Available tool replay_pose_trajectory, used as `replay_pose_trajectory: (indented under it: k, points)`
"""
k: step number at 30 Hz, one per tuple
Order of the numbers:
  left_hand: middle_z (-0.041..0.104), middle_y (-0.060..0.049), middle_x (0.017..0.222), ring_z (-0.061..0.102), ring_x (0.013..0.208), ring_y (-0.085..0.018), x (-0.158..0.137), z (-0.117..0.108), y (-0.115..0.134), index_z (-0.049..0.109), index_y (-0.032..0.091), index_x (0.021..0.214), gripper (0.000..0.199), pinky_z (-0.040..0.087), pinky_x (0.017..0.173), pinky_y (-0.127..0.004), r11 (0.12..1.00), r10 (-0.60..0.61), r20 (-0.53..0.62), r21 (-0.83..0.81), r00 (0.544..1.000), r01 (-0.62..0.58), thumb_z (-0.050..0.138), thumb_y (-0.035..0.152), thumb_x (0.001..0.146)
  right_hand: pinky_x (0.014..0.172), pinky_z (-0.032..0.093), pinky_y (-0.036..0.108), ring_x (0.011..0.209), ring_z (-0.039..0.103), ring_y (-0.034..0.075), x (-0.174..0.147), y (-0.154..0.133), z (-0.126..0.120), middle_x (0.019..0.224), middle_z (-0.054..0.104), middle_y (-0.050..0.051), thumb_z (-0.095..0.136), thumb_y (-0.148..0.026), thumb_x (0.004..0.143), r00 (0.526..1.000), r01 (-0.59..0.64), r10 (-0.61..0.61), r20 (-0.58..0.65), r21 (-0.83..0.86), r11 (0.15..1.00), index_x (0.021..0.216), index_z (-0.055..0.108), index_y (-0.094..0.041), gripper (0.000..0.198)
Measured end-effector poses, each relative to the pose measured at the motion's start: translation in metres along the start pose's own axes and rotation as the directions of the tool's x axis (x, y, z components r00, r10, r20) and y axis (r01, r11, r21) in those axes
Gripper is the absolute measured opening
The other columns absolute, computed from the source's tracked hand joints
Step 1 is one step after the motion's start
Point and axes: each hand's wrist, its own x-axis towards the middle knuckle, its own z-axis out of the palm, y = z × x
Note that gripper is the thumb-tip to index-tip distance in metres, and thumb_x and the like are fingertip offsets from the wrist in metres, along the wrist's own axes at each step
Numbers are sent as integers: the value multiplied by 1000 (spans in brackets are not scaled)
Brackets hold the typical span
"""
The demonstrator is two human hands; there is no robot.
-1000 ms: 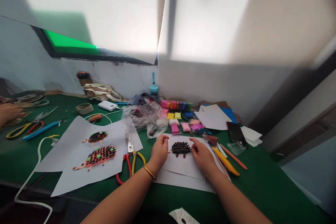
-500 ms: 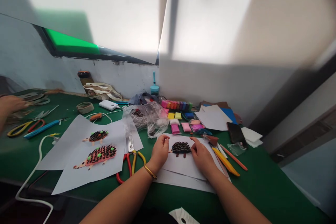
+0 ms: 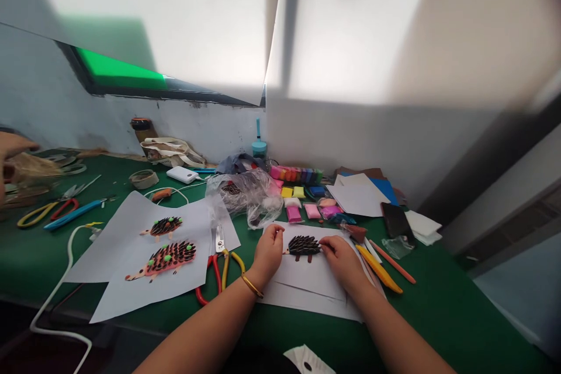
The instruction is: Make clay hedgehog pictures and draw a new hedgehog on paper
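Note:
A hedgehog figure (image 3: pixel 303 245) with dark, overlapping spines and short brown legs lies on white paper (image 3: pixel 302 277) in front of me. My left hand (image 3: pixel 269 252) rests at the paper's left side, near the hedgehog's pale snout, with fingers curled and thumb and index fingertip together. What that pinch holds, if anything, is too small to tell. On the other side, my right hand (image 3: pixel 344 260) has its fingertips closed together at the hedgehog's rear edge. Whether something sits between them is hidden.
Two spiny hedgehogs with green dots lie on white sheets (image 3: pixel 116 254) at left. Red-and-yellow-handled scissors (image 3: pixel 219 269) lie beside my left forearm. Clay packets (image 3: pixel 294 214) and a plastic bag (image 3: pixel 245 193) stand behind; a yellow tool (image 3: pixel 379 269) and phone (image 3: pixel 397 225) lie right. Another person's hand (image 3: pixel 13 146) is far left.
My right hand's fingers have lowered and come together at the hedgehog's rear edge. My left hand has barely moved. At far left, the other person's hand has shifted, with a brownish material now there.

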Motion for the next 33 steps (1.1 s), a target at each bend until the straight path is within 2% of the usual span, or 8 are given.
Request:
replay_pose_trajectory:
  k: [21,26,30,33]
  points:
    - [59,0,73,55,66,-16,-1,0,1,58,20,98,23,38,58,-25,1000,-18,2,3,1000,18,40,34,93,86,46,36,92,60,22,1,-14,-4,94,68,5,46,-26,87,1000,7,-6,29,-37,999,90,68,-22,22]
    - [59,0,75,54,66,-16,0,-1,1,57,20,96,24,39,63,-26,1000,5,1,-9,1000,-5,40,36,93,89,45,37,95,60,22,0,-12,-3,97,68,6,46,-29,88,1000,-7,8,31,-19,1000,93,67,-21,23]
    - [55,1,68,52,64,-15,-2,-2,6,57,19,89,27,39,62,-26,997,14,-27,-77,1000,-16,42,41,92,91,46,39,102,60,24,1,-5,-1,107,67,10,44,-37,91,997,-67,68,-42,28,997,105,63,-19,30]
    - [49,3,61,48,57,-13,1,-6,14,57,18,89,32,38,55,-24,966,-33,-109,-257,994,4,44,48,90,90,46,40,102,60,25,1,-1,-1,108,66,11,42,-40,91,991,-103,107,-78,46,994,107,62,-19,33]
